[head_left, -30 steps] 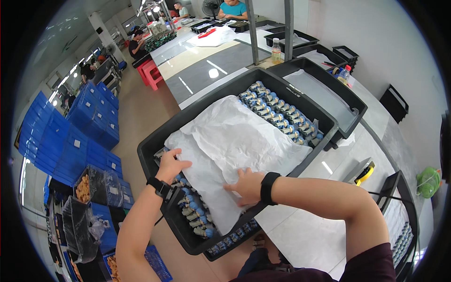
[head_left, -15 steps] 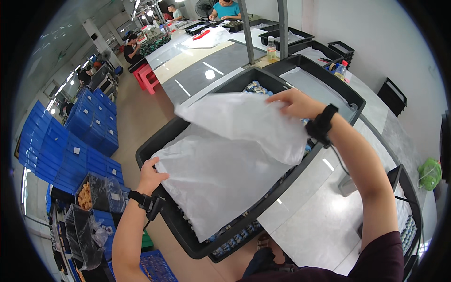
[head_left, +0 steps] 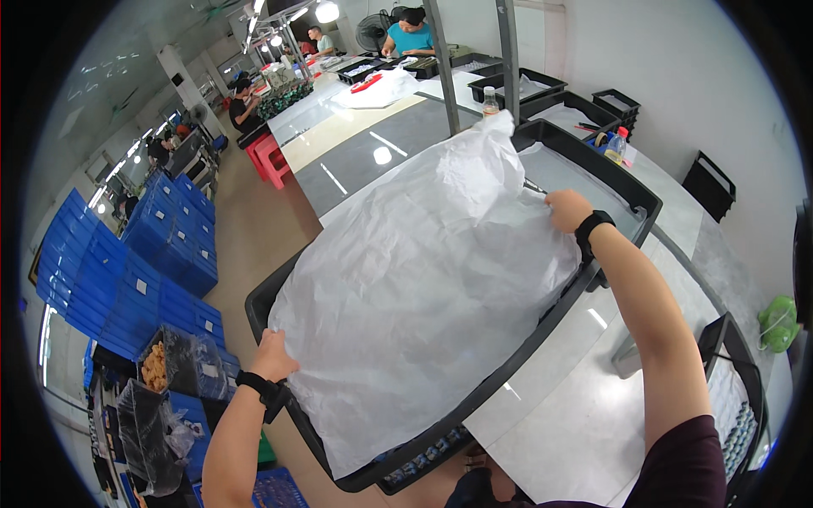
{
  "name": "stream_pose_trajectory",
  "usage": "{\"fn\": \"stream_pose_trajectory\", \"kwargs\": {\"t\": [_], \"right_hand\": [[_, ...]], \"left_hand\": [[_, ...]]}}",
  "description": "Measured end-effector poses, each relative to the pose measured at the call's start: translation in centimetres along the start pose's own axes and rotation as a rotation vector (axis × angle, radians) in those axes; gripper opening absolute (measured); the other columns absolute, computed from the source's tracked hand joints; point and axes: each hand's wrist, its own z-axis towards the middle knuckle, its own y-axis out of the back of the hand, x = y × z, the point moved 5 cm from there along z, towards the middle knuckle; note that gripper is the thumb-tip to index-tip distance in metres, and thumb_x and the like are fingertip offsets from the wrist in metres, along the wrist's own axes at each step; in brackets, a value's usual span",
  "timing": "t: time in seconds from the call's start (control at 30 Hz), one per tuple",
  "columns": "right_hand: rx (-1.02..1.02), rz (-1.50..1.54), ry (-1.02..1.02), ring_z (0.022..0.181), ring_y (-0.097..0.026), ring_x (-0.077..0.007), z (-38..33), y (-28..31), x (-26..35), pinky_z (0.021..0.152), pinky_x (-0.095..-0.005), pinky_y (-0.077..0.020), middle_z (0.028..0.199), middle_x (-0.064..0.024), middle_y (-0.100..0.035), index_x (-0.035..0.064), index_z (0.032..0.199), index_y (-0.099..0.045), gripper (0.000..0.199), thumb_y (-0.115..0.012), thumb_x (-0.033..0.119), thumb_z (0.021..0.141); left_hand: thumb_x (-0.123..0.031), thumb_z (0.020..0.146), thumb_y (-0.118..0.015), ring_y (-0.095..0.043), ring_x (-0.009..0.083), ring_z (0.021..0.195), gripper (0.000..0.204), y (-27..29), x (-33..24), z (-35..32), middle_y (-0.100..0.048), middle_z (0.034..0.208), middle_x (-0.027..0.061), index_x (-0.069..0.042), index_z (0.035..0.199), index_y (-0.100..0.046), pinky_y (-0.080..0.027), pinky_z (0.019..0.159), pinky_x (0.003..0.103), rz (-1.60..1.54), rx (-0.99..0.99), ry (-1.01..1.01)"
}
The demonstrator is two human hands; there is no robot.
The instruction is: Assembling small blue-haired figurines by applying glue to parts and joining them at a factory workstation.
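Left hand (head_left: 273, 356) pinching near corner of big white sheet (head_left: 423, 288), right hand (head_left: 567, 209) clamped on far edge w/ it lifted up. Sheet billowing over black tray (head_left: 542, 326), covering pretty much all of it; small parts peeking out at front edge. Tray sitting on grey table (head_left: 559, 398). Blue crates (head_left: 135, 262) stacked off to left, other ppl working at far benches.

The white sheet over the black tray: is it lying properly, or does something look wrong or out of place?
The white sheet is not flat. The right hand lifts its far edge, the left hand grips a near corner, so it billows, crumpled, above the black tray. No tear or spill shows.
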Motion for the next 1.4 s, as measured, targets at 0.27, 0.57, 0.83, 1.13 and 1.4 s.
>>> {"fn": "stream_pose_trajectory", "kwargs": {"t": [0.27,0.57,0.83,1.13,1.4], "right_hand": [[0.249,-0.382,0.046,0.08,-0.061,-0.0305,-1.2,1.1,2.3,0.067,-0.0375,-0.0502,0.083,-0.0163,-0.062,0.0043,0.083,-0.063,0.018,-0.055,0.006,0.067],[-0.105,0.042,0.431,0.117,-0.035,-0.0379,2.4,-0.2,14.0,0.081,-0.0538,-0.042,0.127,-0.0183,-0.034,0.0194,0.126,-0.038,0.057,-0.057,0.038,0.075],[0.246,-0.117,0.089,0.129,-0.014,-0.0404,6.7,-6.6,12.1,0.092,-0.0601,-0.0291,0.142,-0.0167,-0.015,0.0297,0.135,-0.025,0.076,-0.052,0.059,0.07],[0.316,-0.114,-0.047,0.129,-0.021,-0.0294,8.1,-9.0,10.0,0.098,-0.0532,-0.0244,0.141,-0.0126,-0.022,0.0273,0.134,-0.028,0.083,-0.052,0.063,0.064],[0.265,-0.099,0.362,0.103,-0.05,-0.0335,5.1,-3.0,9.8,0.083,-0.0417,-0.042,0.109,-0.0202,-0.053,0.0087,0.125,-0.041,0.06,-0.059,0.037,0.075]], "left_hand": [[-0.004,0.056,-0.065,-0.047,0.0397,0.103,0.045,-0.2,-2.0,-0.2,-0.035,0.118,0.0261,0.008,0.097,-0.051,-0.043,0.087,0.036,0.258,0.16,0.093],[-0.046,0.059,-0.075,0.003,0.0431,0.13,0.106,0.4,-8.0,1.9,0.001,0.139,0.0301,-0.007,0.137,-0.014,-0.013,0.104,0.048,0.089,0.309,-0.209],[-0.055,0.043,-0.079,0.001,0.0447,0.129,0.131,-2.5,-4.3,4.7,0.006,0.138,0.0304,-0.01,0.138,0.0,-0.015,0.104,0.049,0.19,0.418,0.039],[-0.056,0.04,-0.079,-0.003,0.0449,0.129,0.137,-3.4,-3.9,5.5,0.004,0.139,0.0292,-0.012,0.138,0.007,-0.018,0.103,0.049,0.269,0.459,0.085],[-0.037,0.061,-0.075,-0.024,0.0429,0.123,0.093,0.4,-7.6,-0.3,-0.02,0.131,0.03,-0.003,0.13,-0.023,-0.031,0.098,0.042,0.079,0.295,-0.333]]}}
